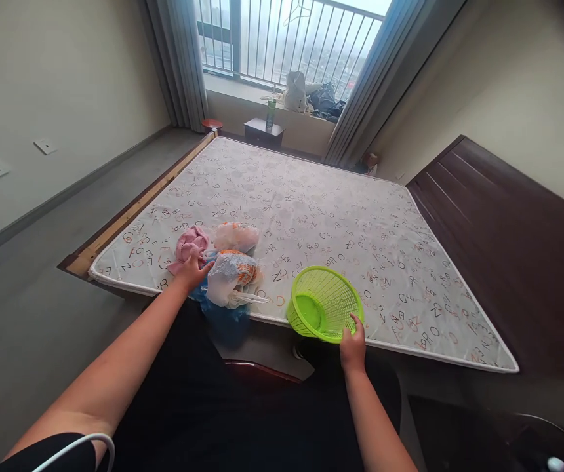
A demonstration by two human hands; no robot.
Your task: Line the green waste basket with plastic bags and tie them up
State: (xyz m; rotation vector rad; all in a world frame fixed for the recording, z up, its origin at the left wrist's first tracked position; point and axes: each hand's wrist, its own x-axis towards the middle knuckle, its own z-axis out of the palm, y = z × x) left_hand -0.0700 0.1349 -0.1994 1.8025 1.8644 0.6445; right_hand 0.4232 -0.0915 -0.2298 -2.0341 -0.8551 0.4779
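Observation:
At the near edge of the mattress, my right hand (353, 346) is closed on the rim of a lime-green plastic basket (328, 301), which is tilted and shows nothing inside. My left hand (194, 273) rests against a crumpled pink cloth (191, 243), its thumb and fingers apart. Just right of that hand lies a white plastic bag (225, 275) with orange print, its contents unclear. Behind it is another plastic bag (237, 236), pale with orange marks. A blue plastic bag (225, 318) hangs partly over the mattress edge.
The letter-patterned mattress (302, 210) fills the middle, with a wooden bed frame (149, 203) at left and a dark headboard (503, 242) at right. Beyond stand a small nightstand (263, 132) with a green bottle (271, 114) and a red stool (212, 124).

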